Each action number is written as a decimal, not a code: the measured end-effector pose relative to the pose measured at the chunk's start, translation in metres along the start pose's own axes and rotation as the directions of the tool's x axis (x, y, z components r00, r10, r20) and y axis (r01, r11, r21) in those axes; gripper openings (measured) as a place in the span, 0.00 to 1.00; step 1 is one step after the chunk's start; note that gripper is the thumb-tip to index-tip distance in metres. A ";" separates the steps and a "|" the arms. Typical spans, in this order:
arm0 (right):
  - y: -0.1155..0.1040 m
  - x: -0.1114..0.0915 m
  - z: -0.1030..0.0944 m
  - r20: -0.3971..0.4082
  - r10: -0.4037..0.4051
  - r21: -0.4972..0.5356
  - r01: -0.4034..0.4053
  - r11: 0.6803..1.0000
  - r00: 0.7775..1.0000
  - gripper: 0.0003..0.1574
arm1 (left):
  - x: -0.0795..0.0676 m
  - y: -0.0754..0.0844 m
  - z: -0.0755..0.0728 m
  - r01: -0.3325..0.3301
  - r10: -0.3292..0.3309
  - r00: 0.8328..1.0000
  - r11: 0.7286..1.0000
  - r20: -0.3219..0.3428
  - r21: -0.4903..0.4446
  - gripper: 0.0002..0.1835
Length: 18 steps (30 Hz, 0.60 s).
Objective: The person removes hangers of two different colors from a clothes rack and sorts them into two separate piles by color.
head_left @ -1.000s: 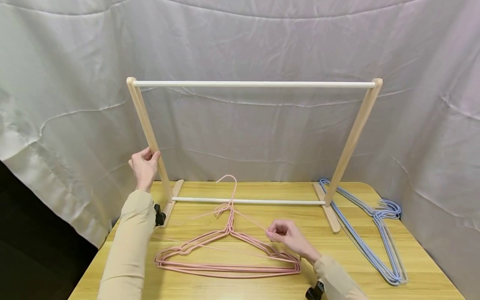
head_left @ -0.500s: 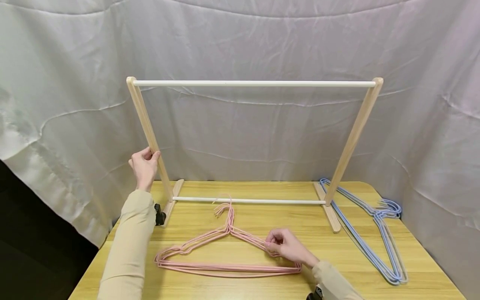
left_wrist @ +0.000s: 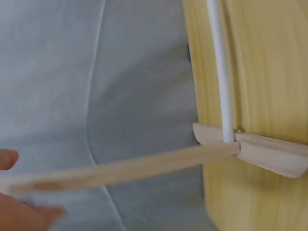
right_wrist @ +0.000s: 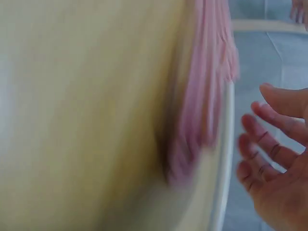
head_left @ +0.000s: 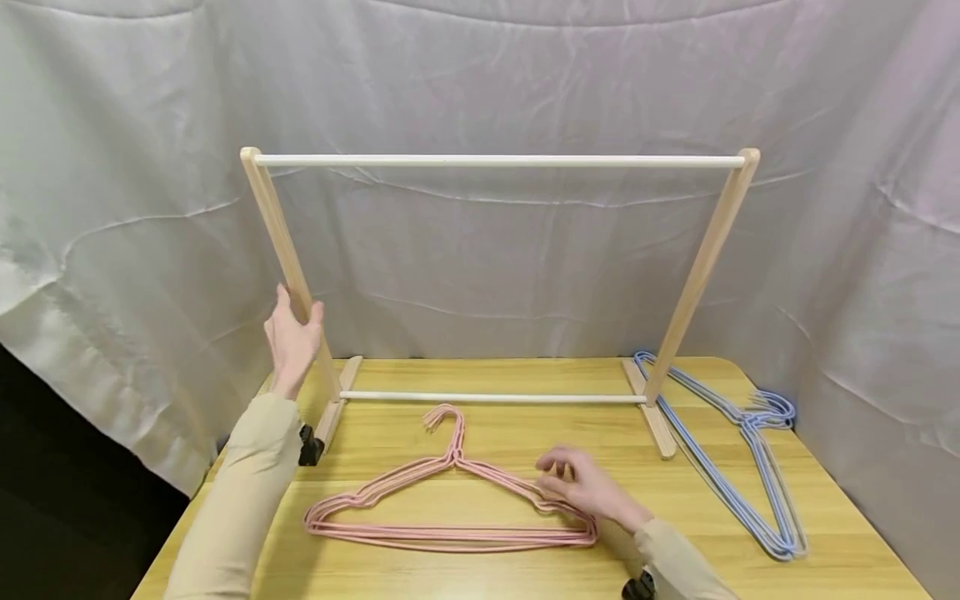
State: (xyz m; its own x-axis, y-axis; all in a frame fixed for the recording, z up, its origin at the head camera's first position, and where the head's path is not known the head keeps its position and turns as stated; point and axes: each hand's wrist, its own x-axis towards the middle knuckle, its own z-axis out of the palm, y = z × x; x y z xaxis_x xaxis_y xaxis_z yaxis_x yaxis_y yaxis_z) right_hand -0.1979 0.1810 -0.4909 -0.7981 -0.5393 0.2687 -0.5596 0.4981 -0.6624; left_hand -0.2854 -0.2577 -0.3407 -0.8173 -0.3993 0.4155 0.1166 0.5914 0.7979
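Note:
A stack of pink wire hangers lies flat on the table, hooks pointing away from me. Over the stack's right end hovers my right hand, fingers parted and loosely bent, holding nothing; the right wrist view shows its palm apart from the blurred hangers. My left hand is at the left wooden post of a garment rack, thumb and fingers spread to either side of it. In the left wrist view a gap shows between those fingers and the post.
The rack's white top bar spans both posts, and a white lower bar runs close above the table behind the pink hooks. Several blue hangers lie at the right, partly past the right foot. Grey curtain hangs behind.
The top pink hanger, raised in the right hand, has come down onto the stack and been let go. The left hand has loosened from the post. The view has shifted slightly.

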 end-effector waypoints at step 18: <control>0.054 -0.042 -0.080 -0.318 0.336 -0.581 -0.462 0.670 0.887 0.57 | -0.151 -0.061 0.022 -0.433 0.144 0.866 0.693 0.478 0.576 0.43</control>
State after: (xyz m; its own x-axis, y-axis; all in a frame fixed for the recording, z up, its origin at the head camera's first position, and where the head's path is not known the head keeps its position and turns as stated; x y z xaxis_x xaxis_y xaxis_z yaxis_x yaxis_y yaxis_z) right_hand -0.2129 0.2849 -0.4821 -0.9665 -0.0951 0.2383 -0.1359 0.9775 -0.1611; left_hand -0.1817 -0.2176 -0.4615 -0.9611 0.0742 0.2659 0.1099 0.9865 0.1217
